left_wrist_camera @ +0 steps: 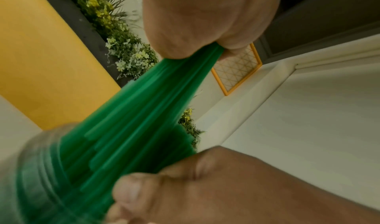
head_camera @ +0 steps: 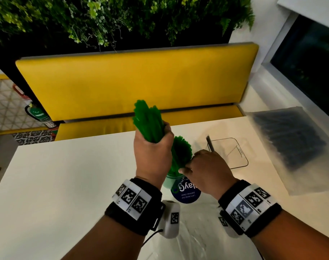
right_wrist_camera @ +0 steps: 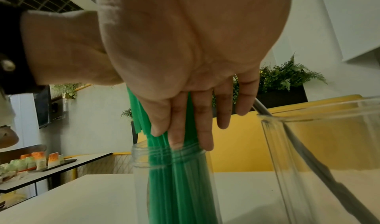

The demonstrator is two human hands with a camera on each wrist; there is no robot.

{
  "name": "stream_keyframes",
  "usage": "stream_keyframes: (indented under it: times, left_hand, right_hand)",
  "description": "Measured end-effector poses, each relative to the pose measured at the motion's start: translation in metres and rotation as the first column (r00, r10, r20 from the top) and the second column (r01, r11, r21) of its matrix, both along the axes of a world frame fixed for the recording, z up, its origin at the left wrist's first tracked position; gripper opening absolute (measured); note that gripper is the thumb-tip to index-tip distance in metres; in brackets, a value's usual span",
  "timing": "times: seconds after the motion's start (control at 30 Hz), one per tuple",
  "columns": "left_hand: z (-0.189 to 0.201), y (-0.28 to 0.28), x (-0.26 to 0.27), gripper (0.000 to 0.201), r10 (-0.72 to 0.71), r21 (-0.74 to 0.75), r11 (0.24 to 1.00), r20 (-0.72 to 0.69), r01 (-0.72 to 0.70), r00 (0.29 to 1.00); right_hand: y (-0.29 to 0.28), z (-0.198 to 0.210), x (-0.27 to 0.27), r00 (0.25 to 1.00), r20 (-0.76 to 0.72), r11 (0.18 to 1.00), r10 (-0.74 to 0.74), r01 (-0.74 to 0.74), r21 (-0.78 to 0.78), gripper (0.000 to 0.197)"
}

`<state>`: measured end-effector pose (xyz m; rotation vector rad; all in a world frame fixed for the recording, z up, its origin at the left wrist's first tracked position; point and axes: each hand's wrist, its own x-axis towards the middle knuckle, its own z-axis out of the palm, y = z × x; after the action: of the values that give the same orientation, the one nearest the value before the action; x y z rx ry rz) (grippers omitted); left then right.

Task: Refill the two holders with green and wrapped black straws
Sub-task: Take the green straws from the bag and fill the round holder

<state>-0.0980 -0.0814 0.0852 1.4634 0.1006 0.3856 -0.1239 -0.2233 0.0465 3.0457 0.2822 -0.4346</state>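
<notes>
My left hand (head_camera: pixel 154 147) grips a bundle of green straws (head_camera: pixel 148 117) and holds it tilted above the white table (head_camera: pixel 66 184). In the left wrist view the bundle (left_wrist_camera: pixel 144 105) runs from the fist down to the mouth of the round clear jar (left_wrist_camera: pixel 30 170). That jar (head_camera: pixel 171 182) has a blue label and holds more green straws (head_camera: pixel 180 149). My right hand (head_camera: pixel 206 169) rests straight fingers (right_wrist_camera: pixel 180 130) against those straws at the jar's rim (right_wrist_camera: pixel 144 148). To the right stands a square clear holder (head_camera: pixel 240 166) with one wrapped black straw (head_camera: pixel 210 144) leaning in it.
A clear bag of wrapped black straws (head_camera: pixel 287 139) lies at the table's right side. Crumpled clear plastic (head_camera: pixel 197 237) lies at the near edge between my arms. A yellow bench (head_camera: pixel 137 81) with a planter behind it runs along the far side.
</notes>
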Motion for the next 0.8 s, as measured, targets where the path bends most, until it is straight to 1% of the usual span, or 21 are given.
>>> stream_keyframes:
  times: [0.07, 0.13, 0.27, 0.37, 0.43, 0.47, 0.5, 0.57, 0.6, 0.7, 0.8]
  left_hand:
    - [-0.001, -0.008, 0.002, 0.011, 0.026, -0.02, 0.999, -0.012, -0.026, 1.0]
    - [-0.003, -0.014, 0.002, 0.014, 0.037, -0.037, 0.999, -0.028, -0.038, 0.999]
    - [-0.019, -0.022, -0.007, 0.017, -0.007, 0.018, 1.0, -0.076, 0.008, 0.997]
    - [-0.032, -0.021, -0.011, 0.02, -0.048, 0.038, 0.998, -0.105, 0.052, 0.993]
    - [-0.029, -0.02, -0.01, 0.017, -0.05, 0.044, 0.998, -0.104, 0.054, 0.993]
    - [-0.026, -0.019, -0.006, 0.013, -0.034, 0.038, 0.999, -0.104, 0.038, 0.994]
    - [-0.023, -0.018, 0.0, 0.014, 0.002, 0.028, 1.0, -0.111, 0.001, 0.994]
    - [-0.019, -0.017, 0.015, 0.027, 0.081, -0.005, 0.997, -0.14, -0.082, 0.987]
    - [-0.017, -0.017, 0.021, 0.031, 0.099, -0.021, 0.994, -0.156, -0.104, 0.983]
    - [-0.015, -0.021, 0.028, 0.032, 0.114, -0.028, 0.992, -0.147, -0.119, 0.983]
    - [-0.02, -0.022, 0.027, 0.027, 0.135, -0.065, 0.987, -0.133, -0.145, 0.982]
  right_hand:
    - [0.0, -0.001, 0.001, 0.999, -0.037, 1.0, 0.002, -0.003, -0.018, 0.052]
    - [0.001, -0.002, 0.002, 0.999, -0.042, 0.999, 0.02, -0.021, -0.029, 0.047]
    - [0.002, -0.001, 0.002, 1.0, -0.014, 0.999, -0.001, 0.001, 0.034, 0.037]
    - [0.002, -0.005, 0.002, 0.999, 0.04, 0.999, -0.006, 0.004, 0.041, 0.041]
    - [0.002, -0.009, 0.0, 0.996, 0.088, 0.998, -0.008, 0.003, 0.064, 0.045]
    - [0.002, -0.01, -0.001, 0.996, 0.09, 0.997, -0.007, 0.0, 0.077, 0.045]
    - [0.002, -0.01, -0.002, 0.996, 0.088, 0.995, -0.007, -0.001, 0.097, 0.045]
    - [0.003, -0.011, -0.002, 0.994, 0.104, 0.988, -0.02, 0.003, 0.156, 0.042]
    - [0.002, -0.011, -0.003, 0.993, 0.118, 0.983, -0.026, 0.004, 0.185, 0.041]
    - [0.004, -0.014, -0.003, 0.99, 0.139, 0.971, -0.032, -0.002, 0.239, 0.037]
    - [0.005, -0.015, -0.001, 0.988, 0.147, 0.956, -0.044, 0.0, 0.292, 0.035]
